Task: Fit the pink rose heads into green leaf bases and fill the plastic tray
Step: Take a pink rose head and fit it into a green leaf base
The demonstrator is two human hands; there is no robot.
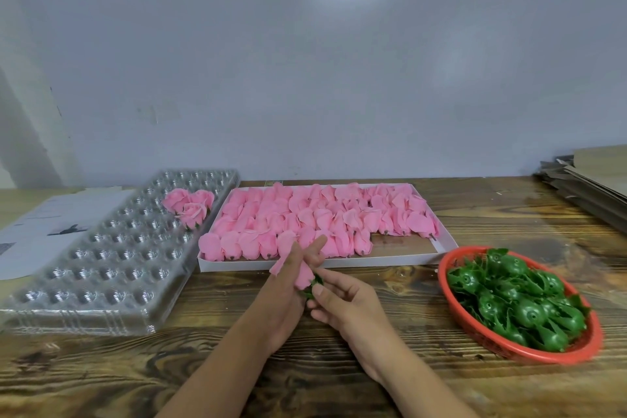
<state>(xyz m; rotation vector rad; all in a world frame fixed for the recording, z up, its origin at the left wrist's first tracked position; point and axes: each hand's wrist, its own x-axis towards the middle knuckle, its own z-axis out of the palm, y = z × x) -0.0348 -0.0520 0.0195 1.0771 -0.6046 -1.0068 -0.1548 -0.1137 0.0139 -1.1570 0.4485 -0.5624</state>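
Near the table's front edge, the left hand [288, 285] grasps a pink rose [303, 273] while the right hand [342, 299] pinches what seems a green base [314, 284], which should press on squarely.

Pink rose heads [315, 220] (green leaf bases [519, 302])

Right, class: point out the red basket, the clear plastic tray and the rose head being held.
red basket [444, 282]: head view, left rim.
clear plastic tray [101, 282]: head view, empty cells.
rose head [303, 276]: head view, pink petals.
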